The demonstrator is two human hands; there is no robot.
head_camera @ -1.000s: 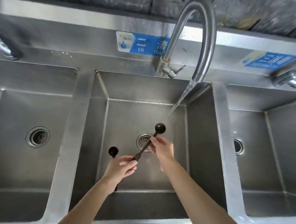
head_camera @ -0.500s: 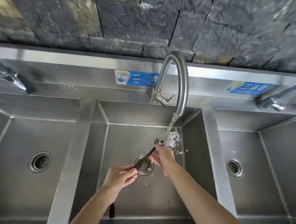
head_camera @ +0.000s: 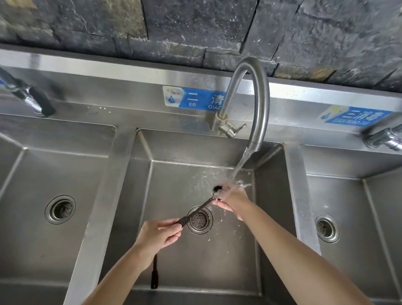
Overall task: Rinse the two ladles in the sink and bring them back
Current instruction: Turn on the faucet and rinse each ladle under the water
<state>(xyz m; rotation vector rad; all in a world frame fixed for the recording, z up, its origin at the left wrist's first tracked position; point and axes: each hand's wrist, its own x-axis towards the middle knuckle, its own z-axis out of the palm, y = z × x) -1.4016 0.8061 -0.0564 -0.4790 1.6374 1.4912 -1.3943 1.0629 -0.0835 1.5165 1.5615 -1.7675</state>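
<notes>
A dark ladle [head_camera: 199, 208] slants over the middle sink basin [head_camera: 173, 177], its small bowl up under the running water. My left hand [head_camera: 159, 233] grips the end of its handle. My right hand [head_camera: 232, 200] is at the bowl end in the stream, fingers round the bowl. The second dark ladle [head_camera: 154, 272] shows only its handle end below my left wrist; my left hand hides the rest, so whether that hand holds it I cannot tell.
The curved tap [head_camera: 250, 98] pours water into the middle basin, above its drain [head_camera: 200, 220]. Basins lie left [head_camera: 58, 210] and right [head_camera: 327, 228], each with a drain. Other taps stand at far left [head_camera: 29, 96] and far right [head_camera: 385, 138].
The ladle's bowl has gone up under the water stream with my right hand at it. The view has tilted up, showing more wall. The left hand keeps its hold.
</notes>
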